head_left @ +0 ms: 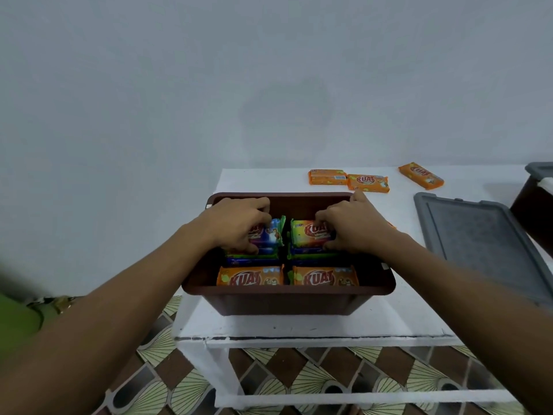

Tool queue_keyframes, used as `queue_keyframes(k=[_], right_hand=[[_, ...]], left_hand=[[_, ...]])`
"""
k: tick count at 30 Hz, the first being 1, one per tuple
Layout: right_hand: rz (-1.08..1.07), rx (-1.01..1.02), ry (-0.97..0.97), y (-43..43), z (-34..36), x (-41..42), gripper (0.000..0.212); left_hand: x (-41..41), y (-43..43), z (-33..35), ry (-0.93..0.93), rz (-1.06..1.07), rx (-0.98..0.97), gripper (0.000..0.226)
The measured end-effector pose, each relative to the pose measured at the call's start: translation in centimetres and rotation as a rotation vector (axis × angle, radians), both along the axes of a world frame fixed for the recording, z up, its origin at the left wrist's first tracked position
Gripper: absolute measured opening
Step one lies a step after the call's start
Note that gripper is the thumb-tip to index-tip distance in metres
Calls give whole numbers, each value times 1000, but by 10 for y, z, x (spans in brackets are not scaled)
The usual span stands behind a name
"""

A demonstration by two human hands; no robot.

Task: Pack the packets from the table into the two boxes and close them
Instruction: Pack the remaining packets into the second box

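A brown plastic box [287, 292] stands open on the white table, with several packets packed upright in two rows. My left hand [236, 223] grips a blue and purple packet [270, 235] in the left row. My right hand [351, 224] grips an orange and green packet [308, 233] in the right row. Two orange packets [251, 277] [324, 277] stand at the front of the box. Three orange packets [327, 177] [368, 183] [421, 175] lie loose on the table behind the box. A second brown box [531, 205] shows at the right edge.
A grey lid [484, 241] lies flat on the table to the right of the open box. Another grey lid [540, 170] rests on the second box. The white table [299, 327] ends just in front of the box; patterned floor tiles show below.
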State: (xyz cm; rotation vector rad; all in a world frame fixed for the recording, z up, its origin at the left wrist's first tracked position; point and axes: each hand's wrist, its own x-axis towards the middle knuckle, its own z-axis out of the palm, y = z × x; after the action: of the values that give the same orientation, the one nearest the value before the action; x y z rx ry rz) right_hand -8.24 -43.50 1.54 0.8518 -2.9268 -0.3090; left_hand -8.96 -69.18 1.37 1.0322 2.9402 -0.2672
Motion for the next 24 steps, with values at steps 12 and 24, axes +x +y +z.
queue_keyframes(k=[12,24], right_hand=[[37,-509,-108,10,-6,-4,25],[-253,-922,-56,96,-19,-25,12]], left_hand=[[0,0,-2,55,1,45,57],[-25,29,8,180,15,400,25]])
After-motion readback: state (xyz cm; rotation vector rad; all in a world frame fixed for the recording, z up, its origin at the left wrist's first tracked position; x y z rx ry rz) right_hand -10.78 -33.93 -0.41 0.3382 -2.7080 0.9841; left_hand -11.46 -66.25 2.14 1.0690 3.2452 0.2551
